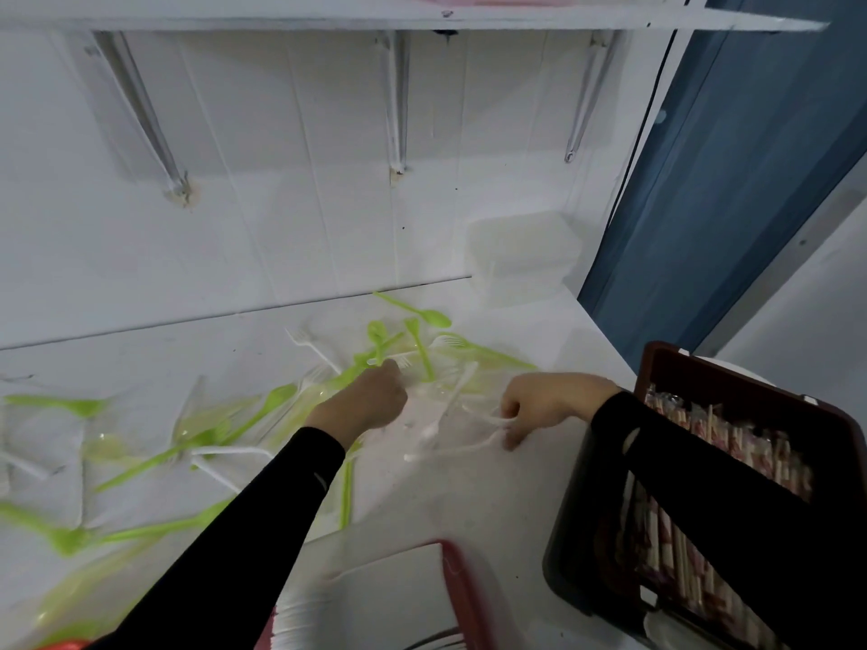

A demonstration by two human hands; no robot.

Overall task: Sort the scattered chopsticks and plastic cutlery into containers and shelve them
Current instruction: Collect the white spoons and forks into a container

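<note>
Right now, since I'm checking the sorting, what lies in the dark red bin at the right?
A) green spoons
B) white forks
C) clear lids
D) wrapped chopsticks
D: bundles of wrapped chopsticks show inside the dark red bin.

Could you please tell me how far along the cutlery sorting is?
Done: wrapped chopsticks fill the dark red plastic bin. In hand: the right hand grips white plastic forks; the left hand reaches for more, grip blurred. Left: green plastic cutlery lies scattered on the white counter; the bin is unshelved.
</note>
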